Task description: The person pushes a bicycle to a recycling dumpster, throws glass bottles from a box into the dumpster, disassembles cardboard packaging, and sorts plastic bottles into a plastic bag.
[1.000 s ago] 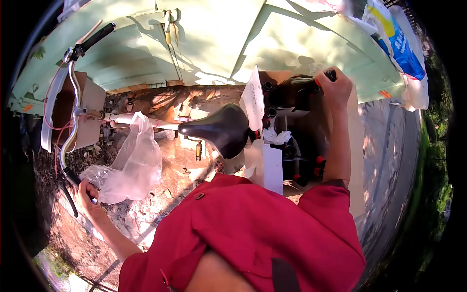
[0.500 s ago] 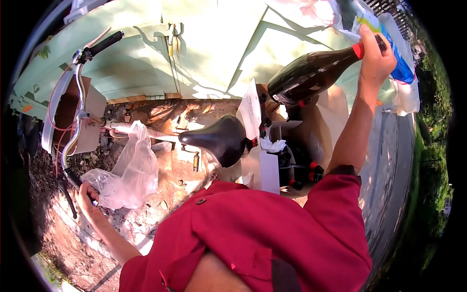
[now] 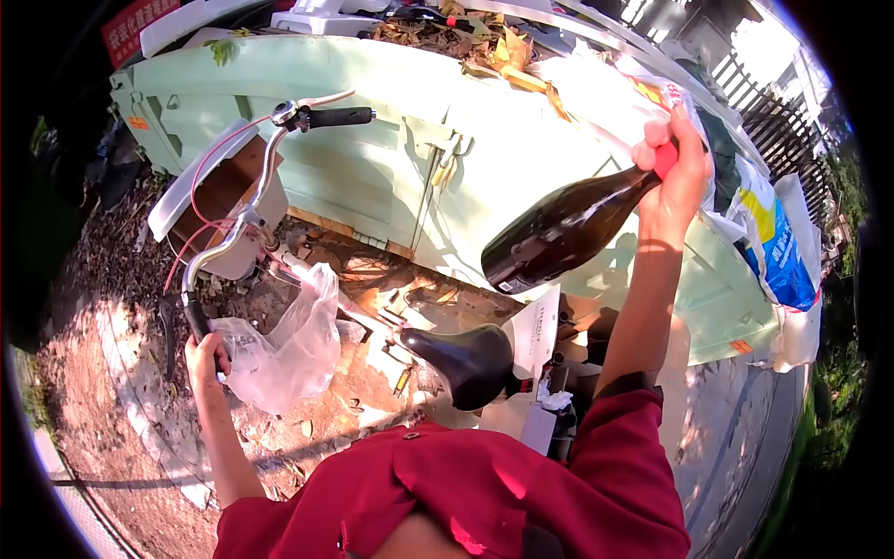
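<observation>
My right hand (image 3: pixel 678 168) is wrapped round the red neck of a large dark bottle (image 3: pixel 563 228), held tilted with its base toward the lower left, in front of the pale green metal container. Below it is an open cardboard box (image 3: pixel 535 335), partly hidden by my arm, with dark bottles and white paper (image 3: pixel 556 401) inside. My left hand (image 3: pixel 207 359) grips the lower handlebar grip (image 3: pixel 196 319) of a bicycle. Beside that hand hangs a translucent plastic bag (image 3: pixel 293 349). The black saddle (image 3: pixel 466 363) lies between the bag and the box.
The green container (image 3: pixel 363 168) spans the back, with leaves (image 3: pixel 507 56), white foam and bags on top. A blue and yellow sack (image 3: pixel 782 247) hangs at its right end. A box (image 3: pixel 256 228) sits at the bicycle's front. Littered ground lies below; a fence (image 3: pixel 764 102) stands behind.
My right hand has lifted the bottle out of the box and carried it up over the container's front. The view has tilted up and turned. My left hand keeps its hold on the handlebar.
</observation>
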### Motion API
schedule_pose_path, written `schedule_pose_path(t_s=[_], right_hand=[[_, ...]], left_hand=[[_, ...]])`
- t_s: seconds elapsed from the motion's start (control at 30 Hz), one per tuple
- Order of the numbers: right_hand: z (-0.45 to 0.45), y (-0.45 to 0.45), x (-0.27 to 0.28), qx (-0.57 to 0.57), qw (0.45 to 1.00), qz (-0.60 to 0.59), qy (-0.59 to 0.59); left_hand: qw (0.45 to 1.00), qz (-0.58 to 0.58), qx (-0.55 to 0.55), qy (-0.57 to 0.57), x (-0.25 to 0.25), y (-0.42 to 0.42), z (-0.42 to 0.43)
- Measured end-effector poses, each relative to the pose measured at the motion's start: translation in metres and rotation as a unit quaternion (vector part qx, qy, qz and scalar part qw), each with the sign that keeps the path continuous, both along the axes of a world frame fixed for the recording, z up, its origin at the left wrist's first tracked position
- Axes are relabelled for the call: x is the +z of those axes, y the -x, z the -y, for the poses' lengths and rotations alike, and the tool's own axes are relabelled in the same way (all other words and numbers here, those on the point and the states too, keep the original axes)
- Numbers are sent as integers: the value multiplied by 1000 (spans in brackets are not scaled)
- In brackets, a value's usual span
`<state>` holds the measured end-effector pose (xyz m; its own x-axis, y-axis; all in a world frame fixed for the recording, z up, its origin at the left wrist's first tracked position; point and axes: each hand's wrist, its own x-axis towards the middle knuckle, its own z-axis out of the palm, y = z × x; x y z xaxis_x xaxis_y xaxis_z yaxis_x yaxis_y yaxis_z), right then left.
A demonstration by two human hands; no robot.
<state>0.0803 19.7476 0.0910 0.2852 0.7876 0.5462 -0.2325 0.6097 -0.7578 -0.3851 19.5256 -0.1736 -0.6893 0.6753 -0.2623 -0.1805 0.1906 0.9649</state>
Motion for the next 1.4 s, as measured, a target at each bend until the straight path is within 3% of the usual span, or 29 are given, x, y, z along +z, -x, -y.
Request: schedule_pose_path(t_s=[0.17, 0.27, 0.37, 0.47, 0.6, 0.63, 0.7, 0.87, 1.0, 1.1, 1.13, 1.17, 1.23, 1.3, 1.4], right_hand=[[-25, 23, 88, -54, 961, -11, -272], [-60, 39, 138, -207, 889, 28, -407], [-157, 33, 120, -393, 822, 327, -253], [-199, 9, 63, -412, 751, 505, -102], [-190, -39, 17, -382, 774, 493, -106], [-180, -57, 8, -392, 754, 522, -73], [-147, -85, -7, -332, 800, 500, -8], [-58, -126, -41, -377, 695, 611, -47], [7, -118, -53, -370, 767, 519, -78], [52, -125, -90, -311, 830, 463, -5], [68, -131, -108, -296, 828, 467, 97], [84, -141, -128, -280, 815, 465, 203], [104, -167, -181, -323, 727, 580, 172], [126, -174, -210, -234, 713, 581, 314], [140, -165, -242, -144, 700, 589, 377]], left_hand=[[1000, 2, 20, 11, 3, -4, -1], [1000, -14, 12, 9, -4, 1, -2], [999, -21, 24, 15, -1, -6, 1], [999, -31, 29, 7, 7, -8, -4], [999, -28, 17, -7, 7, -8, -4], [999, -29, 14, -7, 8, -9, -3], [999, -27, 5, -18, 5, -6, -4], [999, -33, -28, -8, 3, -1, -3], [999, -15, -15, -27, 13, -10, -5], [999, -28, -32, -28, 6, 0, -1], [998, -31, -50, -25, 2, 3, -3], [997, -31, -57, -37, 3, 3, -3], [997, -16, -76, -8, -1, 12, -5], [997, -9, -74, -10, -1, 12, -5], [998, -17, -67, -4, 5, 6, -5]])
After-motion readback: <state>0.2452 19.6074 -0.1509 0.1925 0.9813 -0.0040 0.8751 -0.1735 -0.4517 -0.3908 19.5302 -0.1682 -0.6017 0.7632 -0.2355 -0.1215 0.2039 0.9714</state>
